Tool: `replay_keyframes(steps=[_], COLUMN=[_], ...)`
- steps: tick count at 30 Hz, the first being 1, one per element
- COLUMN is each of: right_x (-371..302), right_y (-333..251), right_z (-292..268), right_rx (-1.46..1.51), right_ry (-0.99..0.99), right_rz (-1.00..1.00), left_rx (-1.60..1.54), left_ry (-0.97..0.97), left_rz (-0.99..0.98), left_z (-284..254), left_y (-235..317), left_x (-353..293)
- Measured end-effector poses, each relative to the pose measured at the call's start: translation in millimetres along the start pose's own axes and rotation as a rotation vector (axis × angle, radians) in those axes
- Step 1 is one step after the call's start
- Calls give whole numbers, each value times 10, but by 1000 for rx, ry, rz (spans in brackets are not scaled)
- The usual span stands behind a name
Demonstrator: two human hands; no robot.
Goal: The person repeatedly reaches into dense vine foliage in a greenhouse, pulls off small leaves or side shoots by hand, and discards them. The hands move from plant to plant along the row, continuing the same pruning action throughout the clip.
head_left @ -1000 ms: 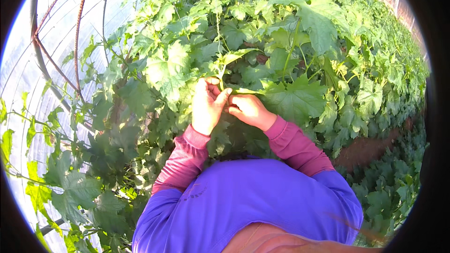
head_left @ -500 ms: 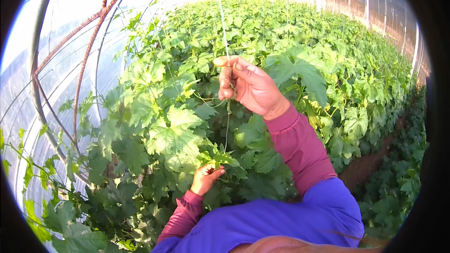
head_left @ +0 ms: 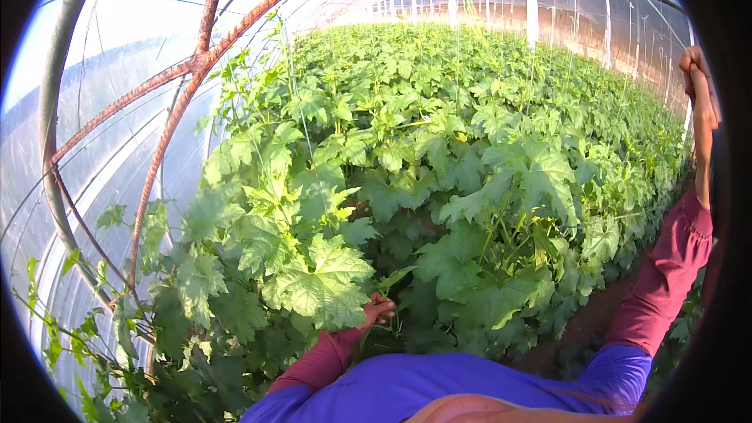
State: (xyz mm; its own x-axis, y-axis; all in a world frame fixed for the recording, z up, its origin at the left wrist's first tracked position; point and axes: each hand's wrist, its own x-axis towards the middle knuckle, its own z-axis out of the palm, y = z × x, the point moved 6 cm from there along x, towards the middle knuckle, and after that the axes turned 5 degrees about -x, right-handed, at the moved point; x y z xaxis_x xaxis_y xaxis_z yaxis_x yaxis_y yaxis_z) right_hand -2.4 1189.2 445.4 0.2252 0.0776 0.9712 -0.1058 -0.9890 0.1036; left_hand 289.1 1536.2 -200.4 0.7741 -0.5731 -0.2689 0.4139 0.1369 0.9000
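Note:
Low among the leaves, my left hand (head_left: 379, 310) has its fingers curled closed round a thin green vine shoot (head_left: 396, 279). A broad, pale green lobed leaf (head_left: 319, 278) hangs just to its left and partly overlaps the foliage beside my wrist. My right hand (head_left: 701, 88) is raised far out at the right edge of the view, with the arm stretched. Its fingers are closed, and what they hold is too small or hidden to make out.
Dense leafy vines (head_left: 439, 117) fill the middle and run back in rows. Rusty metal bars (head_left: 202, 63) cross at the left, before the plastic greenhouse wall (head_left: 94, 102). Thin strings (head_left: 296, 86) hang among the plants. White posts (head_left: 530, 0) stand at the back.
My right hand has swung from the middle, where it pinched a hanging string, up and out to the far right. My left hand sits slightly lower and further right. The view has shifted.

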Motion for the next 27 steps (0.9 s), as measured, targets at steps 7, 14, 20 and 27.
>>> replay_keyframes(steps=[7,14,20,27], right_x=[-1569,-3309,-4456,-4687], right_y=[-1316,-2770,-3013,-2677], right_z=[1261,2327,2727,2698], right_rx=[938,1388,1178,968], right_ry=[-690,-1371,-1546,-1473], right_rz=[731,1132,829,638], left_rx=[-173,-21,-111,-103], left_ry=[-137,-233,-490,-295], left_rz=[152,278,168,325], left_z=[360,942,1233,1071], left_y=[939,1879,1941,1995], left_x=[262,73,-308,-146])
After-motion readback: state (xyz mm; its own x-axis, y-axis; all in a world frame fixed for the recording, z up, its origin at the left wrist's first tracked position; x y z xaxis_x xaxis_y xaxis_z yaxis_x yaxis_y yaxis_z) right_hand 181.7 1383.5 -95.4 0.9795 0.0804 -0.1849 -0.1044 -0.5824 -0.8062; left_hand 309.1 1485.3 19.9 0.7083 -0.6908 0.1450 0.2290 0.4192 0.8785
